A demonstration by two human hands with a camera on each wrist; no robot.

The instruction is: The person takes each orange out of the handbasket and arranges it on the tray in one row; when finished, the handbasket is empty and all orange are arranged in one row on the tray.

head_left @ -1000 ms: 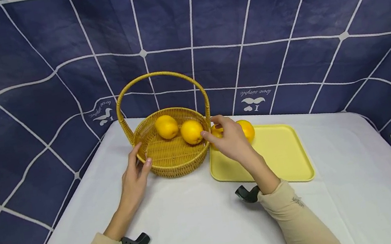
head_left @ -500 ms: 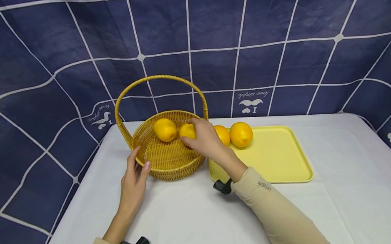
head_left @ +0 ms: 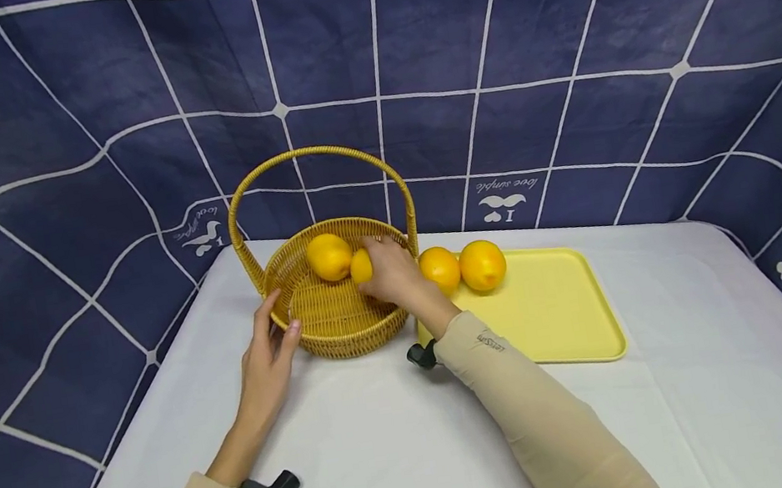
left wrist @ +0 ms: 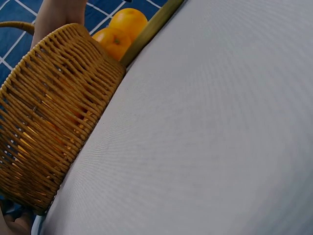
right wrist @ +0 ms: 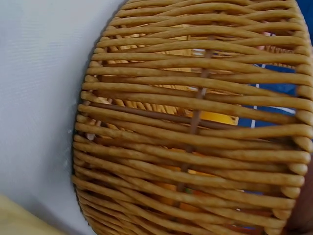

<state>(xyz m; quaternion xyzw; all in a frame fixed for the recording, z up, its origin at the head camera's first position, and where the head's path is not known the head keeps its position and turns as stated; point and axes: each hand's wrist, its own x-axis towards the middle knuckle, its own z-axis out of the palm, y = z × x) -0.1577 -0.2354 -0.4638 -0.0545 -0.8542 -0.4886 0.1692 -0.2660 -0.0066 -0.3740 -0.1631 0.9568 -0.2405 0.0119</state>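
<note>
Nearest, the left hand [head_left: 266,372] touches the rim of the basket [head_left: 348,343], thumb and forefinger apart; I cannot tell whether it grips. Right of the basket is the tray [head_left: 554,317], with two oranges [head_left: 483,266]. Inside the basket's right side, the right hand [head_left: 396,273] has fingers curled round the held orange [head_left: 361,266]. The other orange [head_left: 329,257] lies toward the basket's back. Behind the basket hangs blue cloth [head_left: 443,135].

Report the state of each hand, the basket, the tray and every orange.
Left hand: touching the basket's side.
Right hand: gripping the held orange.
Held orange: inside the basket, partly hidden.
Loose orange: in the basket, not held.
Basket: upright, handle raised.
Tray: lying flat.
Two tray oranges: side by side, untouched by either hand.
</note>
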